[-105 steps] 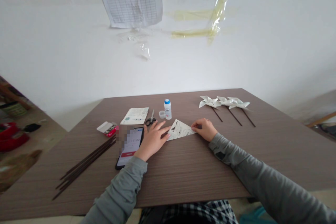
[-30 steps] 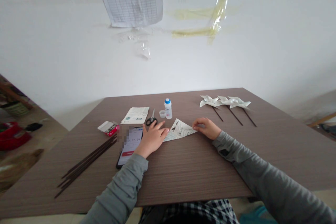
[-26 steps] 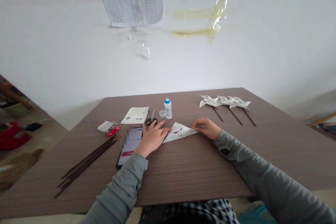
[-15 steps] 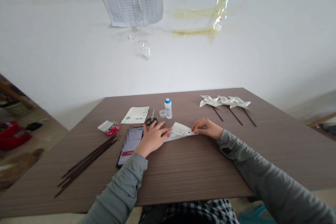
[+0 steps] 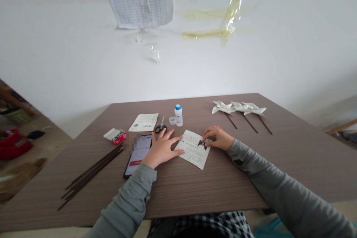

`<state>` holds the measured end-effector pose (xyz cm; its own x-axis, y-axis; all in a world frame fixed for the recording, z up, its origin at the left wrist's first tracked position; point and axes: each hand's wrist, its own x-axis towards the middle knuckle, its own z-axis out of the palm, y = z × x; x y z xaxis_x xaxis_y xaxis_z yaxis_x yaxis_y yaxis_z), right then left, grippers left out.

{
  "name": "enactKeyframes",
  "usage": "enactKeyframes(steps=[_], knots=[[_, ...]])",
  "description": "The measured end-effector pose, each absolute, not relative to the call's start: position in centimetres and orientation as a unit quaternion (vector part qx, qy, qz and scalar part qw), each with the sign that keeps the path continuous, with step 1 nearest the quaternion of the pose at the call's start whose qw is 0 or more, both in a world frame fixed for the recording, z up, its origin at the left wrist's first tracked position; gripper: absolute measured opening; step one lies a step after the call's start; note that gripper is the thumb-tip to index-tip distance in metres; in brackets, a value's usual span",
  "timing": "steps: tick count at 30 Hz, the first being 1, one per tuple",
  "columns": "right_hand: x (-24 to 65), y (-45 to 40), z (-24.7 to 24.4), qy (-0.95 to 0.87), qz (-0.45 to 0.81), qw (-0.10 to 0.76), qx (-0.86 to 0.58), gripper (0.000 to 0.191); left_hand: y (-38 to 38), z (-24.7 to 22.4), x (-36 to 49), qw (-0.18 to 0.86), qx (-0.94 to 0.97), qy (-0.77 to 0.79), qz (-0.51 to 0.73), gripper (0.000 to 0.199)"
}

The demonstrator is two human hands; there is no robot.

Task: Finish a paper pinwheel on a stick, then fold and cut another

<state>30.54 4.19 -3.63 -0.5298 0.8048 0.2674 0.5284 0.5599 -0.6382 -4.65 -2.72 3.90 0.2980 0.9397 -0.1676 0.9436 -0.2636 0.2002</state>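
A square of printed paper (image 5: 192, 150) lies unfolded on the table, one corner toward me. My left hand (image 5: 163, 148) has its fingers spread, with the thumb and index finger at the paper's left corner. At the right corner, my right hand (image 5: 219, 138) pinches the paper's edge between thumb and fingers, beside a dark printed picture. Behind the paper stand a white glue bottle with a blue cap (image 5: 179, 115) and a small clear cup (image 5: 172, 121). Black-handled scissors (image 5: 161, 128) lie just beyond my left fingertips.
A phone (image 5: 138, 156) lies left of my left hand, near dark sticks (image 5: 92, 173) and an open red-and-white box (image 5: 115, 136). More printed paper (image 5: 143, 122) lies behind. Paper pinwheels (image 5: 223, 107) on sticks lie at the back right. A wall rises behind the table (image 5: 209, 193).
The paper, folded into a triangle before, now lies opened out with its near half toward me. My left fingers have spread wider, and my right hand has shifted slightly left.
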Motion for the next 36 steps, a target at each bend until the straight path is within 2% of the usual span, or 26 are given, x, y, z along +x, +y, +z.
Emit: enactKeyframes(steps=[5, 9, 15, 21, 29, 36], knots=[[30.7, 4.3, -4.0, -0.856, 0.209, 0.227, -0.414, 0.025, -2.8, 3.6, -4.5, 0.112, 0.795, 0.596, 0.005, 0.077], [30.3, 3.6, -3.7, -0.854, 0.182, 0.202, -0.444, 0.033, -2.9, 2.9, -4.1, 0.091, 0.812, 0.574, 0.045, 0.068], [29.3, 2.6, -3.2, -0.846, 0.153, 0.187, -0.475, 0.037, -3.6, 2.7, -2.9, 0.123, 0.824, 0.552, 0.039, 0.059], [29.1, 2.5, -2.8, -0.83, 0.14, 0.162, -0.515, 0.035, -3.9, 3.2, -2.6, 0.127, 0.809, 0.574, 0.007, 0.062], [29.5, 2.8, -1.6, -0.808, 0.155, 0.091, -0.561, 0.05, -3.4, 2.7, -3.0, 0.122, 0.814, 0.569, 0.004, 0.063], [28.7, 2.0, -1.2, -0.797, 0.139, 0.102, -0.579, 0.054, -3.2, 2.4, -3.0, 0.093, 0.819, 0.565, 0.015, 0.062]])
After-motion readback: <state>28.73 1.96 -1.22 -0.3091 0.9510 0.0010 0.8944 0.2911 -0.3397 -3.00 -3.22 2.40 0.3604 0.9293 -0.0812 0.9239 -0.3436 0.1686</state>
